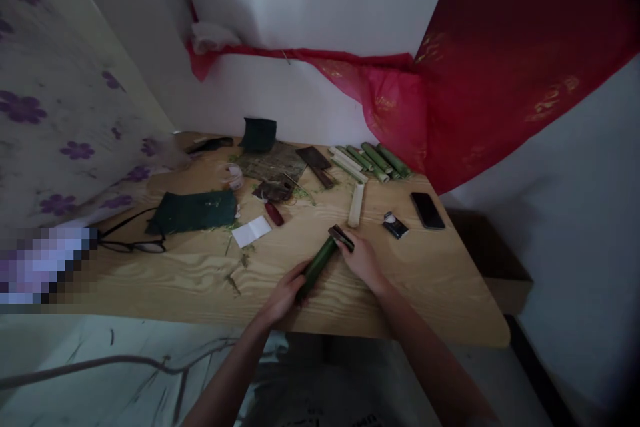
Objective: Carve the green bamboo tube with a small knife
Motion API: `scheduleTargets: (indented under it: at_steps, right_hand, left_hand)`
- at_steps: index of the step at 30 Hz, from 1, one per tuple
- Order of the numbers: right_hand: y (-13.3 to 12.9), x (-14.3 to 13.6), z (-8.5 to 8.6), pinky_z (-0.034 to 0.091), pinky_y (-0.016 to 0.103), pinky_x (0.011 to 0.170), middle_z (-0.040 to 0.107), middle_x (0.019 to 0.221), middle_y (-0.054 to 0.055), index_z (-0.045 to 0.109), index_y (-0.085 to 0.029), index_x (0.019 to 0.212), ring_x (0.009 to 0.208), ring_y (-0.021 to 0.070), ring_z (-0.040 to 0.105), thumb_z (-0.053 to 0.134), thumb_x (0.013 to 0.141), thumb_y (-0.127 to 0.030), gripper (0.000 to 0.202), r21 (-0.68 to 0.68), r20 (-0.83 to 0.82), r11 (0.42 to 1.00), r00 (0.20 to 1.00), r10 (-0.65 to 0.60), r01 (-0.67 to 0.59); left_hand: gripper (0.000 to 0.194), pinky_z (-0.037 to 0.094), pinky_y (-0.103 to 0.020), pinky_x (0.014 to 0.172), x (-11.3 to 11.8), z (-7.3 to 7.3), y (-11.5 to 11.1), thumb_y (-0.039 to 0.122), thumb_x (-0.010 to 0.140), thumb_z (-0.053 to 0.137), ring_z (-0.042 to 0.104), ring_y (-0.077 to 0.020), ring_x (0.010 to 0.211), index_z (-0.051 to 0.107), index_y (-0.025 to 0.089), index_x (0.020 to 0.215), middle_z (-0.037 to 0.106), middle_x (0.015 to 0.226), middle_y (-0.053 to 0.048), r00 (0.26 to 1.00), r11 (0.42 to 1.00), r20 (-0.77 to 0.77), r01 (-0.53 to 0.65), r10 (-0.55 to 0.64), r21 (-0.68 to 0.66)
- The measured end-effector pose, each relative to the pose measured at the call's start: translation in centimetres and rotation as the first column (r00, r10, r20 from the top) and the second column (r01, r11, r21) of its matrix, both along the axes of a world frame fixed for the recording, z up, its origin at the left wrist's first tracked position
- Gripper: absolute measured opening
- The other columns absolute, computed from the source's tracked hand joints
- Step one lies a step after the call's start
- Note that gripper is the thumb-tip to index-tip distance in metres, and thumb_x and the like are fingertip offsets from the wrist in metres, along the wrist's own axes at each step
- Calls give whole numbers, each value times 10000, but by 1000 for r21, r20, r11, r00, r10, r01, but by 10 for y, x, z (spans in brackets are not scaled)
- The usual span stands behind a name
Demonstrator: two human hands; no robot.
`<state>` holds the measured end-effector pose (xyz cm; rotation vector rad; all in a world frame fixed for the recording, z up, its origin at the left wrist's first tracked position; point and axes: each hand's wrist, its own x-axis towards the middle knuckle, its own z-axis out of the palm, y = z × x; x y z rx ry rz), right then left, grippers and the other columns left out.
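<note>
A green bamboo piece [319, 268] is slanted over the front of the wooden table, its far end pointing up and right. My left hand [287, 292] is wrapped round its near end. At the far end, my right hand [361, 257] grips a small dark tool [341, 237] that lies against the bamboo. What the tool is exactly is too small and dim to tell. Just beyond the tool, a pale split bamboo piece [356, 205] lies on the table. Further back is a group of several green bamboo pieces [379, 159], some pale on the inner side.
On the wooden table [425, 293] lie a phone [427, 210], a small dark packet [395, 225], white paper [251, 231], a red-handled tool [274, 213], green cloth [195, 211], eyeglasses [133, 246] and a clear round container [233, 177]. Red cloth [480, 80] hangs at the back right.
</note>
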<state>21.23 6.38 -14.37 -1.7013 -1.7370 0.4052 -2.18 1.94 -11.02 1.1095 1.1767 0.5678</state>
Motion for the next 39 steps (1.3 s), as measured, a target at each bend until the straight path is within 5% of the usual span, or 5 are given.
scheduleTargets:
  at_steps: [4, 10, 23, 32, 39]
  right_hand:
    - [-8, -5, 9, 577, 427, 900, 753, 1165, 126, 607, -198, 1344, 1012, 288, 733, 599, 925, -315, 436, -5, -55, 1000, 998, -4, 4]
    - [-25, -13, 25, 543, 404, 908, 749, 1041, 92, 706, -217, 1054, 989, 262, 692, 648, 882, -289, 195, 172, -86, 983, 993, 76, -60]
    - [-38, -6, 52, 520, 442, 968, 758, 1070, 56, 726, -282, 1056, 1061, 268, 681, 622, 917, -293, 174, 294, -149, 954, 983, 106, -58]
    - [-56, -50, 50, 552, 317, 825, 724, 956, 57, 735, -250, 1001, 909, 210, 681, 621, 945, -296, 135, 201, -89, 949, 960, 266, -244]
    - [-28, -33, 24, 545, 335, 817, 714, 964, 70, 734, -238, 938, 917, 229, 667, 603, 915, -218, 135, 168, 10, 976, 991, 135, -135]
  left_hand:
    - [711, 471, -246, 551, -3, 3, 0, 254, 741, 582, 593, -129, 635, 475, 201, 1442, 687, 1217, -96, 998, 985, -20, 55, -52, 163]
    - [488, 484, -307, 709, 3, 2, -1, 270, 777, 614, 657, -204, 775, 582, 176, 1255, 728, 884, -40, 934, 894, -300, -41, 192, 445]
    - [268, 526, -307, 720, -11, 31, 3, 391, 812, 642, 718, -229, 855, 567, 227, 1010, 749, 946, -41, 895, 802, -368, 18, 253, 597]
    - [208, 475, -302, 649, 13, 4, -2, 325, 843, 607, 687, -224, 756, 509, 226, 997, 692, 821, -35, 880, 849, -442, 95, 172, 520]
    - [247, 522, -342, 757, 14, -21, -1, 336, 878, 578, 709, -241, 871, 520, 210, 1082, 718, 963, -80, 893, 839, -418, 91, 170, 536]
